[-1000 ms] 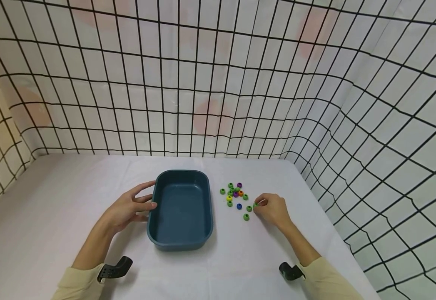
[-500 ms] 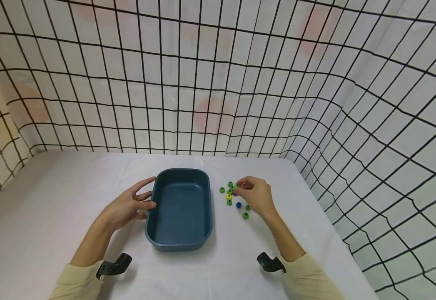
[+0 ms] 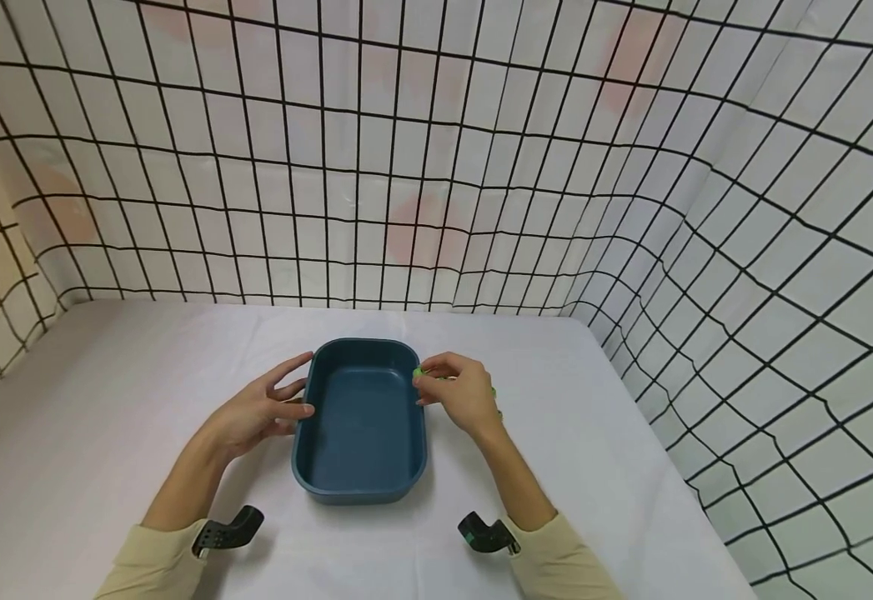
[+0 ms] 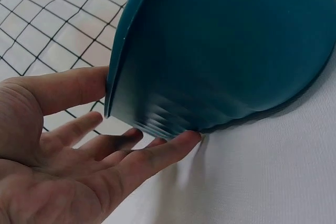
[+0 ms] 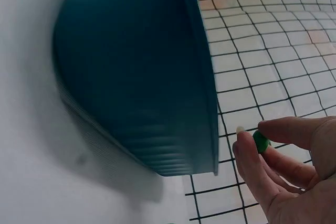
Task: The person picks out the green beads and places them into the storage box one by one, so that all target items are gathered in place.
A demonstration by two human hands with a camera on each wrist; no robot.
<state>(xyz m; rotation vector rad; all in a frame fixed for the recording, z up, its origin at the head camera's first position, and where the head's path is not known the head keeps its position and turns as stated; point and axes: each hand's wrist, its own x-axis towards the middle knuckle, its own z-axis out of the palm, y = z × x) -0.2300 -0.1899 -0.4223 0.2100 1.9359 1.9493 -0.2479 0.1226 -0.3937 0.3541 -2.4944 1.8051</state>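
Observation:
A deep blue rectangular tray [image 3: 364, 433] stands on the white cloth with nothing inside it. Along its left side rests my left hand [image 3: 252, 414], thumb at the rim and fingertips [image 4: 189, 139] against the outer wall, fingers loosely extended. My right hand [image 3: 462, 396] pinches a green bead [image 5: 261, 141] between thumb and fingers, right at the tray's right rim in the head view. Under and behind that hand, the other beads on the cloth are mostly hidden; a bit of green bead [image 3: 499, 414] shows past its edge.
A black wire grid [image 3: 376, 167] rises behind the table, with more on the left and right sides. White cloth [image 3: 594, 433] covers the table. Black wrist cameras [image 3: 484, 533] sit at both sleeve cuffs.
My right hand has carried a green bead leftward from the right edge of the bead group, over the other beads, to the tray's rim. The left hand has stayed at the tray.

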